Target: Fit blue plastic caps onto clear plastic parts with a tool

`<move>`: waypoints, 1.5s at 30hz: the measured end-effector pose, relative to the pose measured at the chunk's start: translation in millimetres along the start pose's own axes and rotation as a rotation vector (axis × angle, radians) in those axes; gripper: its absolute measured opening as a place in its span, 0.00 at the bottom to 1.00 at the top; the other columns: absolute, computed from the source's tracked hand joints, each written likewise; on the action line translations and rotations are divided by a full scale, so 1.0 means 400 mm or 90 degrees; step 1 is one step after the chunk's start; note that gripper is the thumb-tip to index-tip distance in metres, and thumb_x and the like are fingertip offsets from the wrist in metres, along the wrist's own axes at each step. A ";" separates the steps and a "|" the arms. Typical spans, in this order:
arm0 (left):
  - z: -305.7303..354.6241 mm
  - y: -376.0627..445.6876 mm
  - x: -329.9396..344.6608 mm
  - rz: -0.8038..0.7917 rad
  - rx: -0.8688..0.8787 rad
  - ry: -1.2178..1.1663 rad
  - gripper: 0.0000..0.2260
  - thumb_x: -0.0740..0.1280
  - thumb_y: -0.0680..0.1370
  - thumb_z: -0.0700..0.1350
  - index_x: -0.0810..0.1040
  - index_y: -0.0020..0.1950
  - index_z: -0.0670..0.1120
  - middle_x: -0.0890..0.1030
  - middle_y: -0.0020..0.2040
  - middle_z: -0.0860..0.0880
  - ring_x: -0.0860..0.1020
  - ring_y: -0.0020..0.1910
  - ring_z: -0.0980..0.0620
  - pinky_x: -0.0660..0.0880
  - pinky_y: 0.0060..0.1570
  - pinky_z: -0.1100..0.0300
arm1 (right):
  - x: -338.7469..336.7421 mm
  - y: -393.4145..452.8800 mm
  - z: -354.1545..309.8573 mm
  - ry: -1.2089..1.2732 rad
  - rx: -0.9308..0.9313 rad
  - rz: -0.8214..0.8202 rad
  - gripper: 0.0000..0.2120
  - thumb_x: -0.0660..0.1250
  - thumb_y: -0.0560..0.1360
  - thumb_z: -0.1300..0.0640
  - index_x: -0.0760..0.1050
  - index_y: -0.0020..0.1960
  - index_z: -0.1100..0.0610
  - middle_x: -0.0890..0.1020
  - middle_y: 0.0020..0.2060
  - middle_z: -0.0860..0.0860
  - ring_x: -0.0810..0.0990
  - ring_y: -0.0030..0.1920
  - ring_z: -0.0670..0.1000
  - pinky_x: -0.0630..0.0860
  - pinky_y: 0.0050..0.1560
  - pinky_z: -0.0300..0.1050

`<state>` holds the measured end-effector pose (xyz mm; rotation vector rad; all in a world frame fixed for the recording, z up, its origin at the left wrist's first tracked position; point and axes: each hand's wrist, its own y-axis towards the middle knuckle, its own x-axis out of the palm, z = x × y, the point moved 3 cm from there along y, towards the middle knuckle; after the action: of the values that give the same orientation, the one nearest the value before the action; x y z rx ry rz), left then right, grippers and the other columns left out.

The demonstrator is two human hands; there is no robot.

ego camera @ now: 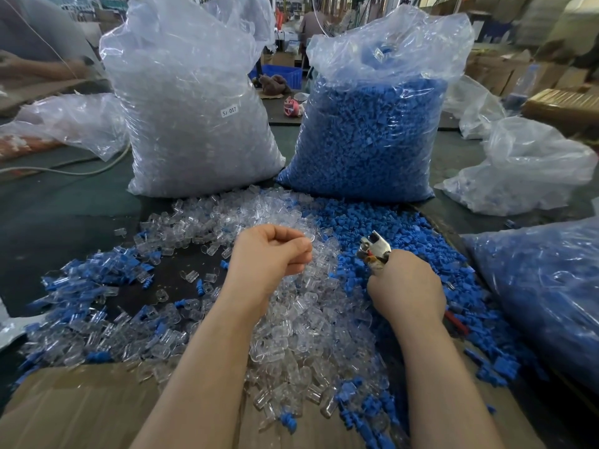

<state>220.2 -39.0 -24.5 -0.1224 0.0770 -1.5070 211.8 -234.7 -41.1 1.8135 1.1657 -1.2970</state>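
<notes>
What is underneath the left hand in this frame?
Under the left hand lies the pile of clear plastic parts on the table. Whether its curled fingers hold a part is hidden.

Loose clear plastic parts (301, 322) heaped centre, blue caps (405, 234) piled right, metal tool (376, 249) raised

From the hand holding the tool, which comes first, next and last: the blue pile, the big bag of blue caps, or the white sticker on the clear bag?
From the right hand:
1. Loose blue caps, all around it on the table.
2. Bag of blue caps, standing behind the pile.
3. White sticker, up on the clear-parts bag, far left.
</notes>
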 end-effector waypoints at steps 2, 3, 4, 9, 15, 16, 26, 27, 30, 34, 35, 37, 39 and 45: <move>-0.001 0.000 0.000 0.001 -0.001 0.000 0.05 0.73 0.74 0.37 0.80 0.49 0.40 0.86 0.39 0.46 0.85 0.38 0.53 0.79 0.36 0.66 | 0.001 0.001 0.000 -0.007 -0.003 -0.008 0.11 0.67 0.73 0.57 0.65 0.38 0.54 0.74 0.34 0.51 0.70 0.32 0.51 0.64 0.30 0.43; -0.001 0.001 0.000 0.000 -0.002 0.000 0.06 0.73 0.74 0.37 0.80 0.49 0.40 0.86 0.39 0.46 0.85 0.38 0.53 0.79 0.36 0.66 | 0.002 0.001 0.000 -0.008 -0.003 -0.011 0.10 0.67 0.73 0.57 0.66 0.38 0.54 0.74 0.34 0.51 0.71 0.32 0.51 0.64 0.29 0.42; -0.002 0.001 0.000 -0.001 -0.001 0.002 0.06 0.73 0.74 0.37 0.80 0.49 0.40 0.86 0.39 0.46 0.85 0.38 0.53 0.79 0.36 0.66 | 0.003 0.001 -0.001 -0.007 -0.001 -0.014 0.11 0.67 0.73 0.57 0.66 0.38 0.54 0.74 0.34 0.51 0.71 0.32 0.51 0.64 0.29 0.42; -0.003 0.000 -0.001 -0.002 -0.003 0.000 0.06 0.73 0.74 0.37 0.80 0.50 0.40 0.86 0.39 0.46 0.85 0.38 0.53 0.79 0.36 0.66 | 0.006 -0.003 -0.006 -0.017 -0.009 -0.028 0.13 0.67 0.75 0.56 0.64 0.36 0.53 0.73 0.33 0.50 0.69 0.30 0.50 0.61 0.26 0.41; -0.001 0.000 -0.002 -0.007 0.001 0.003 0.06 0.73 0.74 0.36 0.80 0.50 0.40 0.86 0.39 0.46 0.85 0.37 0.53 0.79 0.36 0.66 | 0.004 -0.005 -0.007 -0.019 -0.017 -0.033 0.12 0.67 0.74 0.55 0.65 0.37 0.54 0.74 0.33 0.51 0.71 0.31 0.50 0.62 0.27 0.41; 0.000 0.000 -0.002 -0.007 0.002 0.003 0.06 0.73 0.74 0.36 0.80 0.50 0.40 0.86 0.39 0.46 0.85 0.37 0.53 0.79 0.36 0.66 | 0.003 -0.005 -0.005 -0.012 -0.016 -0.027 0.12 0.67 0.74 0.55 0.65 0.37 0.53 0.74 0.34 0.51 0.71 0.31 0.50 0.62 0.27 0.41; 0.003 -0.006 0.009 -0.016 0.003 -0.001 0.05 0.73 0.74 0.37 0.80 0.49 0.40 0.86 0.39 0.45 0.85 0.38 0.52 0.80 0.36 0.65 | -0.021 0.006 -0.011 0.265 -0.086 0.036 0.08 0.69 0.73 0.49 0.73 0.42 0.52 0.78 0.35 0.50 0.75 0.36 0.53 0.71 0.34 0.48; 0.004 -0.008 0.014 -0.018 0.006 -0.006 0.05 0.73 0.75 0.37 0.80 0.49 0.40 0.86 0.39 0.45 0.85 0.38 0.52 0.80 0.37 0.64 | -0.024 0.002 -0.017 0.359 -0.099 0.022 0.07 0.71 0.72 0.50 0.75 0.42 0.52 0.80 0.35 0.50 0.77 0.37 0.54 0.74 0.38 0.51; 0.005 -0.013 0.035 -0.020 0.000 -0.034 0.04 0.72 0.76 0.36 0.79 0.49 0.39 0.86 0.39 0.44 0.85 0.37 0.53 0.81 0.37 0.63 | -0.032 -0.016 -0.039 0.530 -0.140 -0.025 0.05 0.74 0.70 0.54 0.78 0.41 0.51 0.82 0.34 0.49 0.79 0.38 0.53 0.77 0.41 0.50; 0.006 -0.020 0.062 -0.044 -0.017 -0.073 0.03 0.70 0.77 0.34 0.77 0.48 0.38 0.85 0.36 0.45 0.83 0.33 0.55 0.81 0.34 0.63 | -0.031 -0.027 -0.061 0.522 -0.198 -0.038 0.06 0.75 0.70 0.55 0.79 0.42 0.53 0.83 0.36 0.51 0.80 0.40 0.55 0.78 0.47 0.57; 0.007 -0.021 0.066 -0.048 -0.020 -0.077 0.03 0.70 0.77 0.34 0.77 0.47 0.38 0.84 0.35 0.45 0.83 0.32 0.55 0.81 0.34 0.63 | -0.031 -0.027 -0.065 0.498 -0.209 -0.028 0.06 0.75 0.70 0.55 0.78 0.42 0.54 0.82 0.36 0.50 0.80 0.40 0.55 0.78 0.47 0.58; 0.008 -0.021 0.068 -0.047 -0.021 -0.084 0.03 0.70 0.77 0.34 0.77 0.47 0.39 0.84 0.35 0.44 0.83 0.32 0.54 0.81 0.34 0.63 | -0.031 -0.029 -0.070 0.454 -0.227 -0.005 0.07 0.74 0.70 0.53 0.78 0.43 0.53 0.82 0.36 0.48 0.80 0.40 0.53 0.78 0.45 0.57; 0.008 -0.021 0.062 -0.045 -0.023 -0.100 0.04 0.71 0.76 0.34 0.77 0.46 0.39 0.84 0.35 0.44 0.83 0.32 0.54 0.81 0.33 0.63 | -0.032 -0.031 -0.074 0.445 -0.232 0.008 0.06 0.74 0.70 0.53 0.77 0.42 0.53 0.81 0.35 0.48 0.79 0.39 0.51 0.78 0.44 0.55; 0.011 -0.019 0.047 -0.035 -0.021 -0.157 0.07 0.74 0.73 0.33 0.78 0.48 0.38 0.85 0.36 0.44 0.85 0.35 0.52 0.80 0.34 0.64 | -0.032 -0.040 -0.083 0.569 -0.257 -0.025 0.04 0.74 0.71 0.59 0.80 0.45 0.57 0.83 0.38 0.55 0.81 0.42 0.58 0.79 0.47 0.60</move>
<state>214.5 -58.1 -18.5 -0.3381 -0.1008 -1.5344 208.9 -203.3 -18.0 2.0834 1.7518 -0.1629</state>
